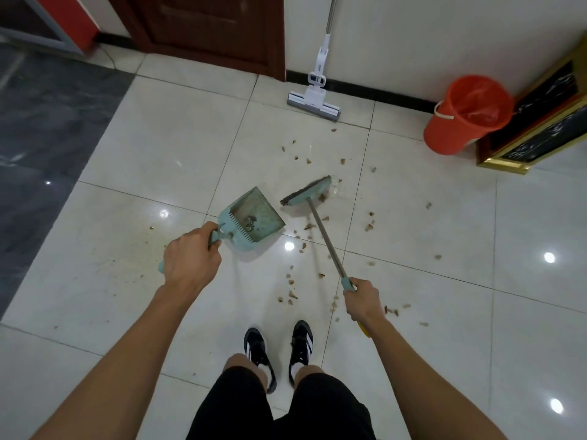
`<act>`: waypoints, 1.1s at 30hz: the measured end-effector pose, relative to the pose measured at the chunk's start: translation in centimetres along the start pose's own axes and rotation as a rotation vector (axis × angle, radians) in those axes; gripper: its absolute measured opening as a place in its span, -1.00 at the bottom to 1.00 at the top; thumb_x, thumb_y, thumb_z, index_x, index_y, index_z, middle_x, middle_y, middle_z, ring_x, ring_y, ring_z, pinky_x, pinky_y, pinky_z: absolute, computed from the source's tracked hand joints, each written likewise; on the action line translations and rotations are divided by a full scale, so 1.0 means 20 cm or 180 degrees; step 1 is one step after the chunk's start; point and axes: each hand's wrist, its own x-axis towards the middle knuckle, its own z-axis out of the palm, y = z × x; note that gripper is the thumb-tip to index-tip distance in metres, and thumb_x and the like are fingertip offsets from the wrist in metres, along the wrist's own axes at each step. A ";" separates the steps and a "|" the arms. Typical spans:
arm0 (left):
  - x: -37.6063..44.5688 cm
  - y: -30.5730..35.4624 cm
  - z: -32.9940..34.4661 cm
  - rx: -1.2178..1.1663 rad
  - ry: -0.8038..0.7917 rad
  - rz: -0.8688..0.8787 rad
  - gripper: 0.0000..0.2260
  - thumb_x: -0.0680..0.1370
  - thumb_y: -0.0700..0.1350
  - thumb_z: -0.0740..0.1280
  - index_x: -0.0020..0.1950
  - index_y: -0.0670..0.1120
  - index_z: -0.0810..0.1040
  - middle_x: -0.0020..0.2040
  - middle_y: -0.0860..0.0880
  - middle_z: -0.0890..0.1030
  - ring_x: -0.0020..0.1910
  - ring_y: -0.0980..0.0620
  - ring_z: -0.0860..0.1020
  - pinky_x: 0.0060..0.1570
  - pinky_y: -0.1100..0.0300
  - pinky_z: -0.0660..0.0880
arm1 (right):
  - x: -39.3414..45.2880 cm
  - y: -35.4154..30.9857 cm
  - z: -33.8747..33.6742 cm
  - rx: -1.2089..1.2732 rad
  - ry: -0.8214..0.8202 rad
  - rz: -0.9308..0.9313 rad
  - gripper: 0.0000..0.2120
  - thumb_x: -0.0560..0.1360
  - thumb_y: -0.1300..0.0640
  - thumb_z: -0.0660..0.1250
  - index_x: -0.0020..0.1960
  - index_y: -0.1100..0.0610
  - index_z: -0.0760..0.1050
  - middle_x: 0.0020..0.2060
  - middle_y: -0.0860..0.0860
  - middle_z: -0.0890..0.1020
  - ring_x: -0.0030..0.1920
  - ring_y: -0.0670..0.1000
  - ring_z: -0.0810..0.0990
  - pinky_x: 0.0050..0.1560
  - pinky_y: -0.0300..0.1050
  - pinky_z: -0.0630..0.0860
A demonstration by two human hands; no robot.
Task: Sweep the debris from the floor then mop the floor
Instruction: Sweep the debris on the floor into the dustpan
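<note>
the left hand [190, 254] grips the dustpan [254, 219] handle, the right hand [362, 298] the broom [307, 192] shaft. debris [370, 227] lies on the floor [444, 312] mostly right of the pan's mouth, nearer the broom.

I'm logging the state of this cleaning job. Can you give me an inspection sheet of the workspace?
Surface: glossy tiled floor, brown debris scattered.
Job's things: dustpan holding some scraps; broom head on the floor; mop leaning against the wall.
Clutter: orange bucket by the wall.
Grippers: left hand grips the dustpan handle; right hand grips the broom handle.
Cables: thin cable near the door.
Surroundings: dark door, gold-framed cabinet.
</note>
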 end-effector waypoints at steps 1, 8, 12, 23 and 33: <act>0.03 0.01 -0.01 0.0004 -0.0012 0.0004 -0.89 0.58 -0.09 0.29 0.09 0.01 0.53 -0.29 -0.04 0.58 -0.38 -0.12 0.49 -0.34 0.09 0.45 | 0.03 -0.04 0.00 0.0014 -0.0019 -0.0022 -0.65 0.56 0.27 0.16 0.30 0.20 0.53 -0.27 0.07 0.60 -0.36 0.06 0.56 -0.44 -0.12 0.55; 0.38 -0.03 -0.05 0.0072 0.0037 0.0172 -0.87 0.57 -0.10 0.32 0.10 0.00 0.56 -0.30 -0.04 0.57 -0.40 -0.08 0.40 -0.36 0.14 0.32 | 0.27 -0.37 0.05 0.0029 -0.0062 -0.0195 -0.69 0.59 0.25 0.19 0.29 0.19 0.53 -0.22 0.07 0.60 -0.27 0.11 0.59 -0.35 -0.10 0.52; 0.69 -0.12 -0.09 0.0025 -0.0011 0.0336 -0.88 0.58 -0.10 0.31 0.10 -0.02 0.56 -0.32 0.01 0.49 -0.39 -0.08 0.43 -0.36 0.13 0.33 | 0.45 -0.63 0.13 0.0093 -0.0003 -0.0226 -0.71 0.59 0.24 0.20 0.28 0.18 0.54 -0.17 0.11 0.64 -0.22 0.14 0.63 -0.27 -0.06 0.57; 1.56 -0.39 -0.15 0.0010 -0.0319 0.0657 -0.89 0.59 -0.05 0.29 0.10 0.03 0.54 -0.34 0.03 0.51 -0.40 -0.05 0.47 -0.40 0.15 0.34 | 1.03 -1.49 0.39 0.0669 0.0211 0.0064 -0.69 0.60 0.20 0.25 0.32 0.19 0.50 0.04 0.21 0.63 -0.02 0.22 0.66 0.00 0.14 0.64; 1.90 -0.39 -0.05 -0.0032 -0.0352 0.1060 -0.95 0.59 -0.08 0.32 0.04 0.01 0.55 -0.38 0.09 0.49 -0.48 0.11 0.41 -0.43 0.27 0.28 | 1.31 -1.80 0.49 0.0500 0.0231 0.0141 -0.72 0.60 0.22 0.22 0.28 0.25 0.51 0.09 0.20 0.61 0.01 0.23 0.66 0.07 0.16 0.62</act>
